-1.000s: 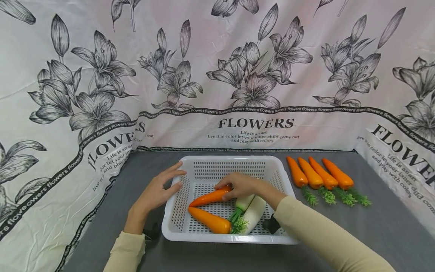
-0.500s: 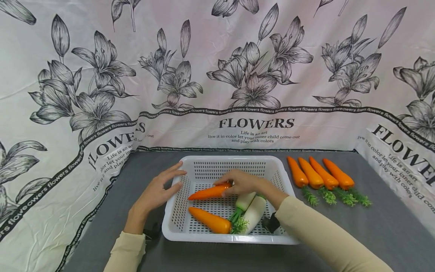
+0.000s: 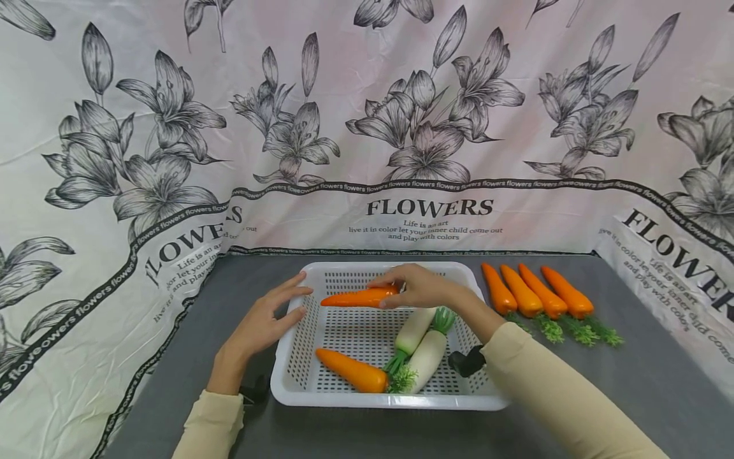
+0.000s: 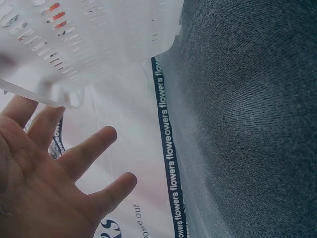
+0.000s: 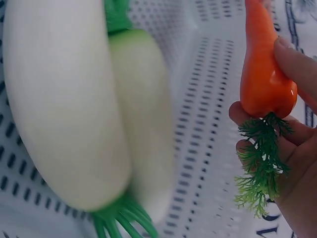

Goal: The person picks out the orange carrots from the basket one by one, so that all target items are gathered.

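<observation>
My right hand (image 3: pixel 417 285) grips an orange carrot (image 3: pixel 351 298) by its thick end, thumb on one side and fingers on the other. The carrot is above the back part of a white perforated basket (image 3: pixel 390 400), its tip pointing left. Green fronds (image 5: pixel 265 158) hang from it in the right wrist view. A second carrot (image 3: pixel 351 371) lies at the basket's front. Beside it are two white radishes with green tops, one shorter radish (image 3: pixel 414 330) and one longer radish (image 3: pixel 429 358). My left hand (image 3: pixel 260 322) rests on the basket's left rim with spread, nearly straight fingers.
Several carrots (image 3: pixel 522 293) lie in a row on the grey tabletop (image 3: pixel 579 376), right of the basket, fronds toward me. Flower-printed cloth (image 3: pixel 424 217) hangs behind and at both sides. The black wrist camera (image 3: pixel 466 361) is over the basket's right side.
My right hand has lifted the carrot off the basket's middle and moved it toward the back. The radishes' tops are more exposed now. The left hand has stayed at the rim.
</observation>
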`<state>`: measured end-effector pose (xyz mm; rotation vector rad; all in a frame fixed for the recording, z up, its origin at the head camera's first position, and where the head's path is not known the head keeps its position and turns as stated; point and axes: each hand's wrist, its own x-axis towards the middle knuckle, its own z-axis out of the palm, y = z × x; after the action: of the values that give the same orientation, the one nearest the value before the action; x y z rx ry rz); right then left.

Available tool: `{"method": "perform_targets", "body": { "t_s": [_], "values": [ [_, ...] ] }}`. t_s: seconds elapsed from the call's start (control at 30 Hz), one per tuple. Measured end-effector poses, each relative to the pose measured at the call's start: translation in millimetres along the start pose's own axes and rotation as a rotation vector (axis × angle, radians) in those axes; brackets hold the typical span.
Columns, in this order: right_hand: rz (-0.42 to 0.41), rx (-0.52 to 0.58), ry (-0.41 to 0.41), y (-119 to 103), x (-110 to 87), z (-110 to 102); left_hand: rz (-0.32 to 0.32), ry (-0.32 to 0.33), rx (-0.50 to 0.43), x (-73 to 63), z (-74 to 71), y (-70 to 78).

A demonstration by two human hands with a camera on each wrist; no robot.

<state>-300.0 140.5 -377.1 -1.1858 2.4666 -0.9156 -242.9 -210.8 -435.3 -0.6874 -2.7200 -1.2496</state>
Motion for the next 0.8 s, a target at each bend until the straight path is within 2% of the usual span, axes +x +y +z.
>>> {"method": "perform_targets", "body": {
  "t_s": [0.27,0.47,0.67,0.8],
  "values": [
    [0.057,0.006,0.091,-1.4,-23.2,-32.7,-0.019,-0.008,0.0,1.1,1.9,1.5],
    [0.139,0.021,0.178,3.2,-47.1,-55.5,-0.006,-0.004,0.005,2.6,2.4,1.9],
    [0.259,0.018,0.269,14.1,-75.1,-70.8,0.004,-0.005,0.016,1.1,2.0,0.4],
    [0.289,0.035,0.328,22.5,-95.8,-76.6,0.004,-0.005,0.015,0.2,2.3,-0.9]
  ]
}}
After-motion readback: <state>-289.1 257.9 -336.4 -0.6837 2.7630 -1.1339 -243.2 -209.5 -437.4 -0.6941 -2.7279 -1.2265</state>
